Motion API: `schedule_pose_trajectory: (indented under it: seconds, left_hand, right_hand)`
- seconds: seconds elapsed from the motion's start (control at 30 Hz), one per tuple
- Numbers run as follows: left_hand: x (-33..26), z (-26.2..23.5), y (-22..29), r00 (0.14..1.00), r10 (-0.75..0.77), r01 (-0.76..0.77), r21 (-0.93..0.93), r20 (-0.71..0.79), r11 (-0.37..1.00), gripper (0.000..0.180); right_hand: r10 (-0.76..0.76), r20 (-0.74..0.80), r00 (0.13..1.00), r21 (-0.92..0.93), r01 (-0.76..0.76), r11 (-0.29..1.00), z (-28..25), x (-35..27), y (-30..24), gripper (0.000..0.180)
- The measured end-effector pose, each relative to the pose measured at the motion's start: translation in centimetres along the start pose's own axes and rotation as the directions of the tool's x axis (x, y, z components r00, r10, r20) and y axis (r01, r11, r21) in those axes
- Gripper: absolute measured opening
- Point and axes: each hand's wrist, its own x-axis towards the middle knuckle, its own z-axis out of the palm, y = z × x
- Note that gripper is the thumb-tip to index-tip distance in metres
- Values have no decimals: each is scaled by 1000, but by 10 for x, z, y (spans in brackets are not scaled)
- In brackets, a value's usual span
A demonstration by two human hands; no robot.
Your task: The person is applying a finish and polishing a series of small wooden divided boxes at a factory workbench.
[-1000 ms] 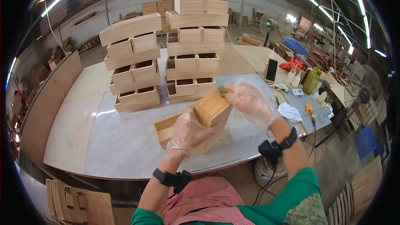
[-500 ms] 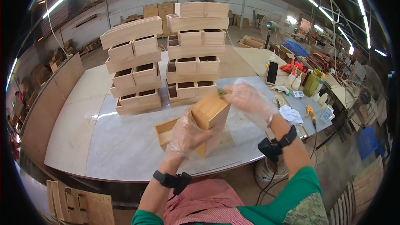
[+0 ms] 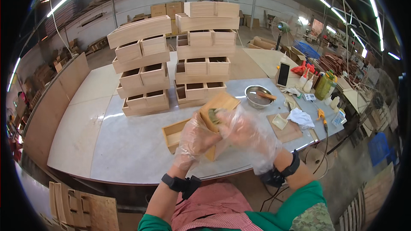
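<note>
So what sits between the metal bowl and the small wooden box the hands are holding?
In the head view, nothing: only bare grey tabletop lies between the metal bowl and the small wooden box gripped by the left hand and right hand.

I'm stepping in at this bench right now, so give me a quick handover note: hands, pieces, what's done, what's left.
Left hand, in a clear glove, steadies the small wooden box tilted on the table.
Right hand, gloved, presses a greenish pad against the box's face.
An open wooden tray lies just behind the left hand.
Stacks of drawer units stand at the back; a metal bowl sits to the right.
Rubbing is under way; how far it has got cannot be told.
</note>
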Motion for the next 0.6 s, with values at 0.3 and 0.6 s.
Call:
schedule_pose_trajectory:
  seconds: [0.3,0.6]
  left_hand:
    - [-5,-4,2,999,-30,30,-38,22,999,73]
    - [-59,-29,-40,895,-312,141,-462,-318,875,64]
  right_hand:
    - [332,-189,924,-195,-367,910,-20,-16,32,32]
    - [484,-176,857,167,-459,873,18,-80,36,33]
